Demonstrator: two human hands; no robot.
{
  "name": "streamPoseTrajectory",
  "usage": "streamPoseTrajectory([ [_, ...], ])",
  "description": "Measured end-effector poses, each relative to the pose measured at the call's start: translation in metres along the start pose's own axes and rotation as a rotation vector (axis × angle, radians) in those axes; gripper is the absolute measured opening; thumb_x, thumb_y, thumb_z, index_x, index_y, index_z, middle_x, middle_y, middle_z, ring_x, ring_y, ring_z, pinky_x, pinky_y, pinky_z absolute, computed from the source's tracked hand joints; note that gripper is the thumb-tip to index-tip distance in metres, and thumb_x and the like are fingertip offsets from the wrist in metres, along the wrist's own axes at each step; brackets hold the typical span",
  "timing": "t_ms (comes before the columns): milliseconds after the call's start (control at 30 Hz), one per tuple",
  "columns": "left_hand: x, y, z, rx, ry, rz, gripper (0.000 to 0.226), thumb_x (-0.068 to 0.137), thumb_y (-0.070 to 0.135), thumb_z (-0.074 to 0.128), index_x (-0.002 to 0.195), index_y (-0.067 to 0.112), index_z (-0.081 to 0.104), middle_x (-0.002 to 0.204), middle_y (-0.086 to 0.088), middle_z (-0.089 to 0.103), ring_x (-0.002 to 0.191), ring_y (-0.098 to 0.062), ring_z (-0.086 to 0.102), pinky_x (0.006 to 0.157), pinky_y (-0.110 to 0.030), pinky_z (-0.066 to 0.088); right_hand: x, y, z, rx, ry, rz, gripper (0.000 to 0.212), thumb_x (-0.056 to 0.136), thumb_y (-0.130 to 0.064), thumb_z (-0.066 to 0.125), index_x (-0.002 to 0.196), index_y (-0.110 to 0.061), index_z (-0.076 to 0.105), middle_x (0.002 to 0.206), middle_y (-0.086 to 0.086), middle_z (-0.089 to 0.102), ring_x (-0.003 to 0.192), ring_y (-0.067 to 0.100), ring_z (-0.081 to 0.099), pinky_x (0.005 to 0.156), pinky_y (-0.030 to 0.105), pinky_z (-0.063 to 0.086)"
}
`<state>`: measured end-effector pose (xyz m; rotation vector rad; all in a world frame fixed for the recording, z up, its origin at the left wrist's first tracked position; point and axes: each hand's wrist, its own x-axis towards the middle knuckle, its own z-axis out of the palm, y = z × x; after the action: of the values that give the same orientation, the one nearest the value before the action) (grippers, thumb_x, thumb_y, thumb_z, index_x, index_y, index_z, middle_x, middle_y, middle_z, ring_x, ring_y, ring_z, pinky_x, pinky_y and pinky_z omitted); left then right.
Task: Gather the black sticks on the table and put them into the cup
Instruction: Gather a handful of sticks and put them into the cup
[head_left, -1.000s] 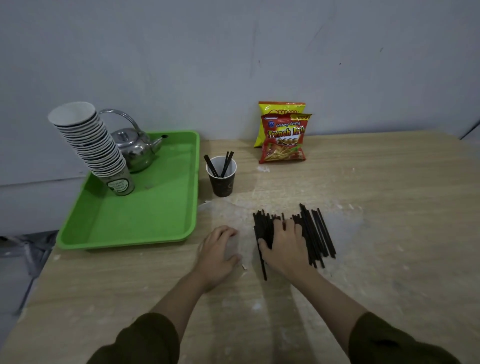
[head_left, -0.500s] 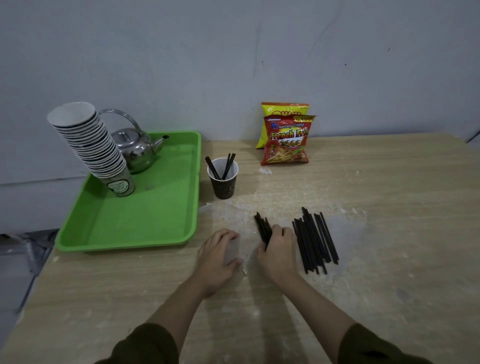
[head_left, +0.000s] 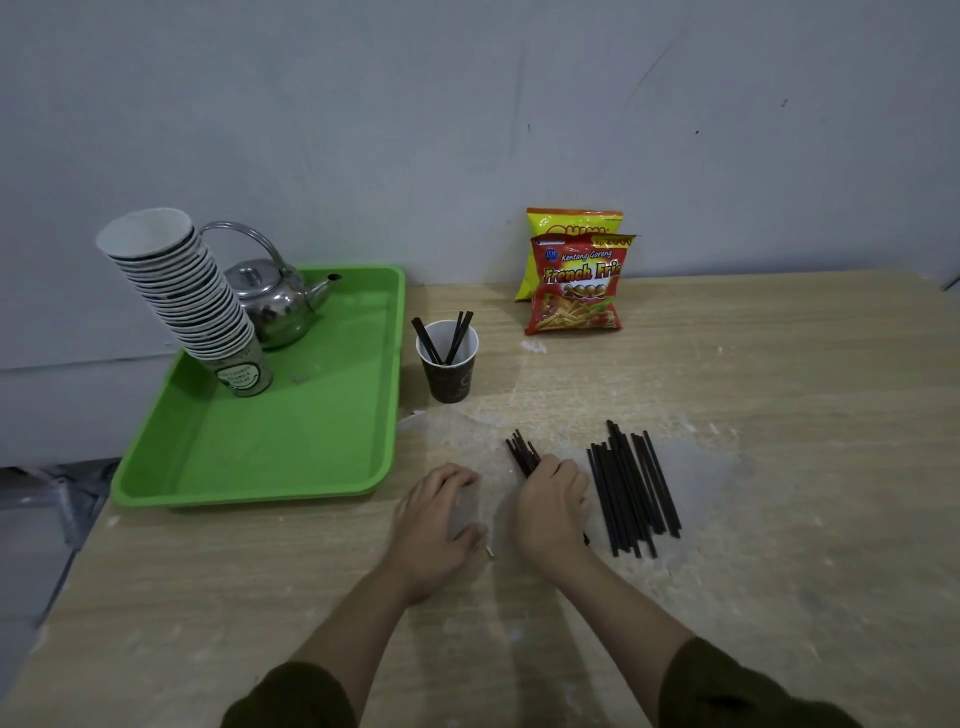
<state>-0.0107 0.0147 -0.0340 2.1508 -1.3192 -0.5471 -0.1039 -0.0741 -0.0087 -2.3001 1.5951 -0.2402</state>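
Note:
A dark paper cup (head_left: 448, 364) stands on the wooden table (head_left: 779, 364) just right of the green tray, with a few black sticks leaning inside it. My right hand (head_left: 553, 506) is closed around a small bundle of black sticks (head_left: 522, 453), whose tips poke out beyond my fingers. A larger pile of black sticks (head_left: 631, 488) lies flat on the table just right of that hand. My left hand (head_left: 436, 512) rests on the table beside the right hand, fingers curled over a clear plastic wrapper (head_left: 464, 509).
A green tray (head_left: 270, 457) at the left holds a tilted stack of paper cups (head_left: 182, 291) and a metal kettle (head_left: 270, 306). Two snack bags (head_left: 574, 280) lean against the wall behind the cup. The table's left edge runs past the tray.
My right hand has pulled a small bundle of sticks leftward, away from the main pile, and closed around it. The left hand has stayed put.

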Motion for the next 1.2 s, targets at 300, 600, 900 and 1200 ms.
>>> streamPoseTrajectory([
  [300, 0.0, -0.002, 0.001, 0.02, 0.011, 0.014, 0.071, 0.064, 0.06, 0.035, 0.127, 0.028, 0.04, 0.137, 0.006, 0.039, 0.128, -0.013, 0.034, 0.097, -0.028, 0.021, 0.024, 0.003, 0.001, -0.192, -0.261, 0.013, 0.027, 0.095, -0.007, 0.033, 0.121, -0.002, 0.038, 0.132, 0.018, 0.039, 0.124, 0.032, 0.035, 0.098, 0.038, 0.039],
  [600, -0.009, -0.005, 0.012, 0.219, 0.109, 0.129, 0.061, 0.082, 0.049, 0.021, 0.136, 0.022, 0.03, 0.146, 0.002, 0.032, 0.131, -0.003, 0.012, 0.106, -0.024, 0.013, 0.013, 0.0, -0.003, -0.275, -0.114, -0.098, 0.018, 0.076, -0.01, 0.069, 0.085, 0.001, 0.058, 0.087, 0.02, 0.064, 0.081, 0.032, 0.063, 0.064, 0.035, 0.055],
  [900, -0.01, -0.006, 0.017, 0.312, 0.15, 0.129, 0.05, 0.085, 0.039, 0.031, 0.131, 0.019, 0.037, 0.139, -0.003, 0.046, 0.129, -0.007, 0.021, 0.103, -0.026, 0.012, 0.017, 0.012, 0.0, -0.317, -0.183, -0.221, 0.02, 0.095, -0.004, 0.033, 0.111, -0.001, 0.043, 0.116, 0.019, 0.051, 0.106, 0.032, 0.052, 0.085, 0.034, 0.048],
  [1200, -0.009, -0.005, 0.016, 0.326, 0.149, 0.106, 0.049, 0.081, 0.037, 0.038, 0.127, 0.021, 0.038, 0.133, -0.002, 0.052, 0.125, -0.009, 0.027, 0.1, -0.026, 0.017, 0.057, 0.024, -0.052, 0.788, -0.551, 0.041, 0.012, 0.091, -0.006, 0.035, 0.096, -0.009, 0.045, 0.061, -0.001, 0.04, 0.049, 0.011, 0.037, 0.045, 0.024, 0.033],
])
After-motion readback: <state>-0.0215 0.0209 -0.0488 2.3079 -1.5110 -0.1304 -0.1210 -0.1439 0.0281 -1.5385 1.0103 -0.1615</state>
